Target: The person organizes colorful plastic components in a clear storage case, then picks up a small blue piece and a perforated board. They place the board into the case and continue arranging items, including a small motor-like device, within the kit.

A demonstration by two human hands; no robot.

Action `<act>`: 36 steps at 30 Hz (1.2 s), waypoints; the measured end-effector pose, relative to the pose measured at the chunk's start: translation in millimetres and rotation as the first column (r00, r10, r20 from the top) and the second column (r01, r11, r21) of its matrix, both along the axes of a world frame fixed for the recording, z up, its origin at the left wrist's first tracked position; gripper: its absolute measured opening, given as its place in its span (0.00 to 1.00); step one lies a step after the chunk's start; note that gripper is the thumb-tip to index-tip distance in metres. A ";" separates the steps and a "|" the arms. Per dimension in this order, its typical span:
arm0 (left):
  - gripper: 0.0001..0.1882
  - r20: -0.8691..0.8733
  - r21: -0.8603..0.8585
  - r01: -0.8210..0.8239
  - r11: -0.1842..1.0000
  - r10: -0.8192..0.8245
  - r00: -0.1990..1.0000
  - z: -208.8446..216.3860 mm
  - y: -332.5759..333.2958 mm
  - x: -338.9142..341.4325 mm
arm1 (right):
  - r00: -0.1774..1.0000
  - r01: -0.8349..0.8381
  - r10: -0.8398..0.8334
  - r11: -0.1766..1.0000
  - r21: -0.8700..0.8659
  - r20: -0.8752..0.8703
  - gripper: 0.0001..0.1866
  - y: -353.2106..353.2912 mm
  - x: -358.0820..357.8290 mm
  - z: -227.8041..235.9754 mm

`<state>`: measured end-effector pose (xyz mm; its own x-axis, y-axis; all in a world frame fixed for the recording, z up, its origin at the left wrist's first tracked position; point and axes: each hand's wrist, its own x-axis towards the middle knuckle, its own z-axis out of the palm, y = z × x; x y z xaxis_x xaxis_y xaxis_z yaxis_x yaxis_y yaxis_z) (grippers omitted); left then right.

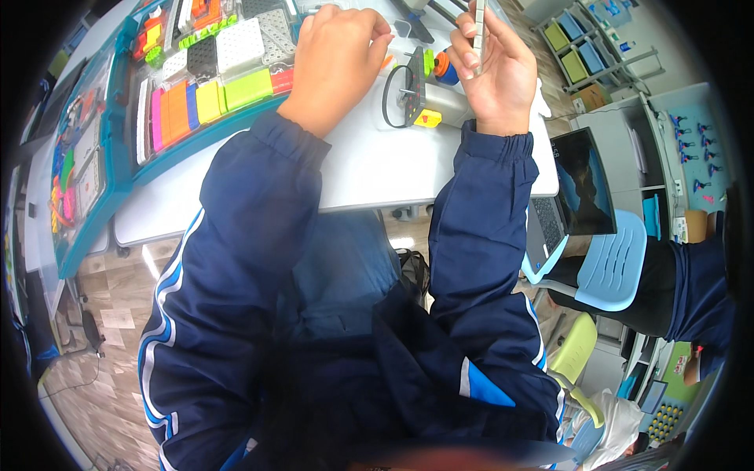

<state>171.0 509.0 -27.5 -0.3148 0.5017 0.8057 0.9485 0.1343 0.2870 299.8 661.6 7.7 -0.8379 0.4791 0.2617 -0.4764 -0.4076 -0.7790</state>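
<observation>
My right hand [503,78] is raised at the top right of the table. It is closed on a thin pale strip [479,27] with cross marks along it, held upright between thumb and fingers. My left hand [338,67] hovers by the right edge of a teal parts case [129,169], back of the hand up. Its fingers are curled together, and anything in them is hidden. On the table between my hands stands a small assembly with a black plate [415,86], a thin black loop, a yellow block [428,118] and a grey cylinder [449,102].
The case holds rows of coloured bars and perforated plates; its clear lid [82,169] lies at the left. An open laptop [581,184] stands right of the white table [377,177]. Further right are a light blue chair [613,263] and another person in dark clothes [699,290].
</observation>
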 end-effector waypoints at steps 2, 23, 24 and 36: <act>0.07 -0.044 -0.108 -0.043 0.993 0.039 0.998 -1.8 -1.2 -3.6 | 1.000 -0.006 0.006 1.000 0.022 -0.016 0.12 -2.1 -1.0 0.1; 0.04 -0.081 0.096 -0.254 0.962 0.262 0.962 2.1 -5.1 1.4 | 0.996 0.086 -0.085 0.976 0.198 -0.014 0.24 2.6 -4.7 -4.3; 0.04 -0.060 0.106 -0.260 0.960 0.267 0.962 5.0 -9.7 0.8 | 0.995 0.099 -0.102 0.972 0.212 0.006 0.23 1.3 -4.7 -4.3; 0.07 0.057 -0.346 0.032 0.938 -0.013 0.998 28.3 -87.5 -105.5 | 0.934 0.103 -0.306 0.722 0.685 0.182 0.26 -67.4 -80.0 52.4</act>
